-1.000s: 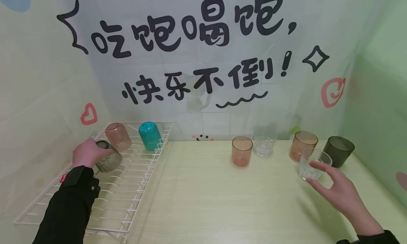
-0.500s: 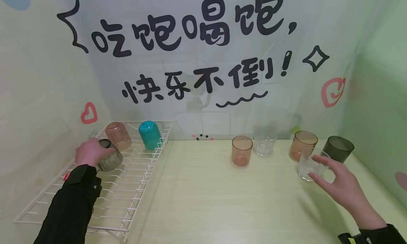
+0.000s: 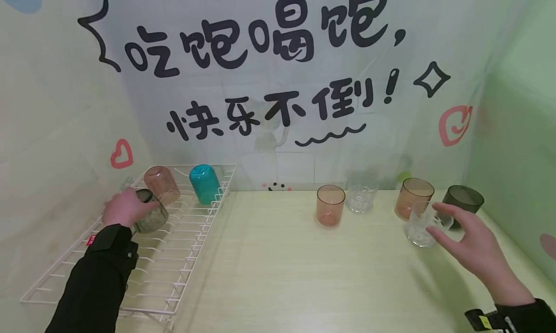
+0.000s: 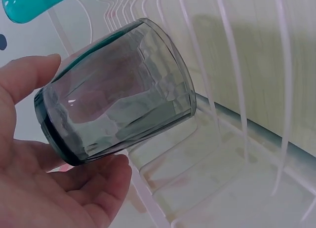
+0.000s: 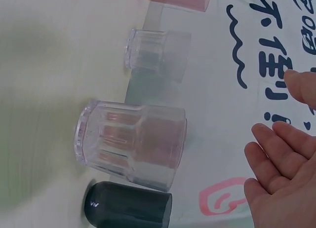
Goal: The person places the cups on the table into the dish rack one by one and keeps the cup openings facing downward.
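Observation:
On the white wire rack [image 3: 182, 256], my left hand [image 3: 123, 208] holds a smoky grey glass [image 3: 151, 217] near its base. The left wrist view shows the thumb on one side of this glass [image 4: 118, 95] and curled fingers on the other; it stands tilted, mouth down against the wires. My right hand [image 3: 478, 248] is spread just to the right of a clear glass [image 3: 420, 229], which stands upright on the table. In the right wrist view a gap separates the fingers [image 5: 279, 156] from that clear glass [image 5: 131, 141].
A pink glass [image 3: 161, 186] and a teal glass [image 3: 205, 184] lean upside down at the rack's back. Along the wall stand an amber glass [image 3: 330, 207], another clear glass [image 3: 361, 198], a second amber glass [image 3: 414, 198] and a dark grey glass [image 3: 466, 200].
My right hand has drawn back to the right, off the clear glass, which stays on the table. My left hand shifted slightly right with the smoky grey glass, then stayed still.

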A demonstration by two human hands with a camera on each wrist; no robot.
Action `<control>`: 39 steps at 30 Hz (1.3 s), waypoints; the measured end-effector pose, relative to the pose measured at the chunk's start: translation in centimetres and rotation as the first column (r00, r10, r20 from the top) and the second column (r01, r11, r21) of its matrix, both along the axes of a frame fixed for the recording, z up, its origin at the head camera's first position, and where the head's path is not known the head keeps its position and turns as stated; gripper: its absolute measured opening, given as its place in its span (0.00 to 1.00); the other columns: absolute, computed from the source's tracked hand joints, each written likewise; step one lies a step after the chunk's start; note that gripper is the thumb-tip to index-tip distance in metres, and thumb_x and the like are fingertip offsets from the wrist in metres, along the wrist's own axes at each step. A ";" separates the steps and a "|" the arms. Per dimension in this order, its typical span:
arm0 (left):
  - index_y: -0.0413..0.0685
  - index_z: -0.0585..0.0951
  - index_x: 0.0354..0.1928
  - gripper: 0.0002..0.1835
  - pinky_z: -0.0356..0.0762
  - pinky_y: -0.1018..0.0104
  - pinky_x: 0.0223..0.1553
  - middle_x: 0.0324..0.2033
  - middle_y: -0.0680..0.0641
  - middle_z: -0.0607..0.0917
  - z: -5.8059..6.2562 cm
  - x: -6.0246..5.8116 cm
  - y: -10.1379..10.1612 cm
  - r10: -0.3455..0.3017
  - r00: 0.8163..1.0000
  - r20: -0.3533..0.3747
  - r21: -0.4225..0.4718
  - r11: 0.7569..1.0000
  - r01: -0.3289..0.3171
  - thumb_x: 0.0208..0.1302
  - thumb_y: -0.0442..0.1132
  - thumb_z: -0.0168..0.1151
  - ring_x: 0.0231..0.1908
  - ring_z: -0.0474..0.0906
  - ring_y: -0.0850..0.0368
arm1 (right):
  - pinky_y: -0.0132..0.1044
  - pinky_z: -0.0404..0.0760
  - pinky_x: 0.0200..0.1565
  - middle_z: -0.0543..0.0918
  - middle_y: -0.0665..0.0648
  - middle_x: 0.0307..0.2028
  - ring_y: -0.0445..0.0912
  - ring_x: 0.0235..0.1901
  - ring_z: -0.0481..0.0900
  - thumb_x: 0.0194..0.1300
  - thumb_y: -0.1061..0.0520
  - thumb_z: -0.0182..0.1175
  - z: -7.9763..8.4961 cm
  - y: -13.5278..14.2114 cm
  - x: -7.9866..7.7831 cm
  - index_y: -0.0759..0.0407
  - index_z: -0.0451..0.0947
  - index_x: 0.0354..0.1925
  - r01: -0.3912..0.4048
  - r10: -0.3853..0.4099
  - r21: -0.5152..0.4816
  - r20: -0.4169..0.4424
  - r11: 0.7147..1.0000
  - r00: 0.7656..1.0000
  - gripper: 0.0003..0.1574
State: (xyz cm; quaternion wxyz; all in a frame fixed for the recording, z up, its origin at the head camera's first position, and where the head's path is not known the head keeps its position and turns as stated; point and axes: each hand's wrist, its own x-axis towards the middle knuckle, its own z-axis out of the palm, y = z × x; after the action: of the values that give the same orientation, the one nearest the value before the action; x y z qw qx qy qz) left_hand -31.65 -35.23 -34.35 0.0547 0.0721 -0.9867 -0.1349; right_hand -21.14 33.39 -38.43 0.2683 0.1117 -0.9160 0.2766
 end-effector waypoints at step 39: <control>0.23 0.63 0.50 0.49 0.67 0.39 0.31 0.38 0.25 0.68 2.2 2.7 2.6 -0.018 0.976 -0.215 -0.041 0.999 0.010 0.49 0.67 0.57 0.37 0.60 0.30 | 0.60 0.66 0.47 0.73 0.73 0.51 0.67 0.50 0.68 0.54 0.52 0.65 -1.8 1.7 -2.5 0.73 0.68 0.55 -0.019 0.013 0.091 0.057 0.996 0.998 0.37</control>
State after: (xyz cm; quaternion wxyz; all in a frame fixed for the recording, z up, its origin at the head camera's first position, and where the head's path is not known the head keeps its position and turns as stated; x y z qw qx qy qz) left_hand -28.99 -32.63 -32.11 0.1619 0.0489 -0.9779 -0.1226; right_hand -23.59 35.05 -40.21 0.2347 0.1233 -0.9340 0.2394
